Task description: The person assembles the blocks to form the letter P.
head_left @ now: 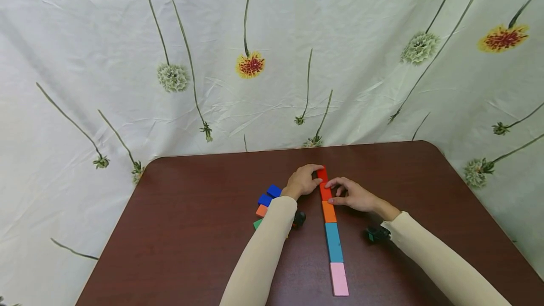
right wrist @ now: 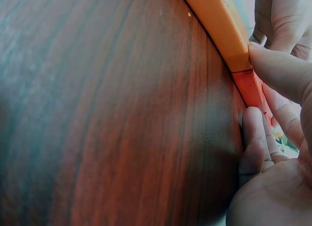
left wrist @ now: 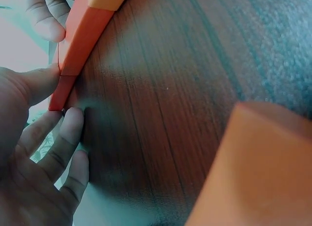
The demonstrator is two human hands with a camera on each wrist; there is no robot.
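Note:
A straight row of flat blocks runs away from me: a pink block, a blue block, an orange block, a near red block and a far red block. My left hand pinches the far red block lengthwise, index finger at its far end and thumb by the joint between the reds. From the right side, my right hand holds the near red block between index finger and thumb. Its thumb lies against the orange block's end in the right wrist view.
Left of the row, loose blocks lie by my left forearm, including blue blocks, an orange-red block and a partly hidden green block. The brown table ends at a flowered white cloth.

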